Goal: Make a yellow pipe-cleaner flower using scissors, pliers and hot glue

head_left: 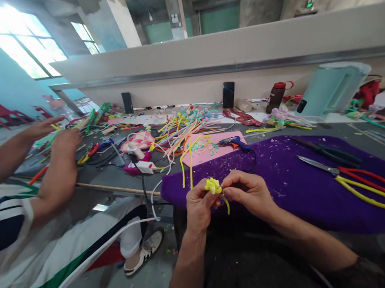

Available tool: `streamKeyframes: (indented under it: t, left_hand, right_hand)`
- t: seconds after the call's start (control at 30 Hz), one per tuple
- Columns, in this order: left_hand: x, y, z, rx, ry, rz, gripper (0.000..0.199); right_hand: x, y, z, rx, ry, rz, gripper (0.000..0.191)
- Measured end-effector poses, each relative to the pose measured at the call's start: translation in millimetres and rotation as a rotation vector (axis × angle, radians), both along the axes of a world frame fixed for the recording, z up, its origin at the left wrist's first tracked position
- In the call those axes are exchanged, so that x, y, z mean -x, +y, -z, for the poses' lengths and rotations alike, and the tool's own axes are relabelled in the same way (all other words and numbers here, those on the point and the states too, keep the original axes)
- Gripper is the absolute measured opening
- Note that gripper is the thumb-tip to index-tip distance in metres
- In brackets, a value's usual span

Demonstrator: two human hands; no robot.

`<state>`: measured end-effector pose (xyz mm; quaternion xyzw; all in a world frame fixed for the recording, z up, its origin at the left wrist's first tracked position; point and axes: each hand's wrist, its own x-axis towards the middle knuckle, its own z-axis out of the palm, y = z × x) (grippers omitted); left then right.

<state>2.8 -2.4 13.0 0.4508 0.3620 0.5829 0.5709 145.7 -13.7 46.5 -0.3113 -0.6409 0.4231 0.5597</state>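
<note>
A small yellow fuzzy flower shape (213,186) is pinched in my left hand (198,202), its fingers closed round the base. My right hand (251,192) touches its right side, thumb and fingertips pressed together; whatever lies between them is too small to make out. A yellow stem (227,205) hangs below, between the two hands. Both hands are over the near edge of a purple cloth (278,178). Beyond them, a blue glue gun (239,143) lies on a pink sheet (212,153) with scattered clippings, and two yellow strips (190,161) hang over the sheet's left side.
Large scissors (337,171) and black-handled scissors (335,153) lie at right. Behind are coloured stems (191,129), a phone (228,95), a bottle (276,97) and a teal jug (331,89). A power strip (142,166) with cables is left, near another person's arms (62,163).
</note>
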Motion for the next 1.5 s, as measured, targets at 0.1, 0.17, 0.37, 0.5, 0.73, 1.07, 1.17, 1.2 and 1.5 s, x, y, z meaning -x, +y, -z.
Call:
streamKeyframes:
  t: [0.1, 0.17, 0.37, 0.5, 0.73, 1.07, 1.17, 1.2, 1.5]
  left_hand:
    - [-1.9, 0.7, 2.7, -0.017, 0.018, -0.001, 0.022]
    - [-2.7, 1.1, 4.3, -0.031, 0.028, -0.006, 0.020]
    - [-4.1, 0.6, 6.6, -0.067, 0.038, -0.042, 0.018]
    - [-4.4, -0.1, 6.5, -0.059, 0.091, -0.065, 0.017]
    - [-4.4, -0.3, 6.2, -0.108, 0.102, -0.050, 0.014]
    - [-5.1, -1.9, -0.6, -0.145, 0.134, -0.039, 0.008]
    - [-4.1, -1.1, -0.6, -0.171, 0.138, -0.023, 0.006]
    - [-3.9, -0.6, 0.0, -0.184, 0.134, -0.017, 0.005]
    - [-3.9, 3.6, 9.1, -0.296, 0.086, -0.003, 0.003]
  right_hand:
    - [-2.1, -0.8, -0.6, -0.054, -0.047, 0.037, 0.007]
    - [-2.8, -0.8, -1.2, -0.096, -0.072, 0.057, 0.006]
    - [-3.3, -0.7, 0.1, -0.195, -0.161, 0.101, 0.005]
    - [-3.2, -0.4, 0.0, -0.211, -0.175, 0.116, 0.006]
    - [-3.7, 0.7, -0.9, -0.237, -0.218, 0.141, 0.007]
    - [-5.0, 0.6, -0.8, -0.264, -0.240, 0.179, 0.007]
    - [-4.9, 1.0, -1.5, -0.276, -0.242, 0.184, 0.007]
    - [-4.8, 1.2, -1.7, -0.281, -0.242, 0.187, 0.008]
    - [-4.7, 2.9, -3.5, -0.324, -0.281, 0.211, 0.010]
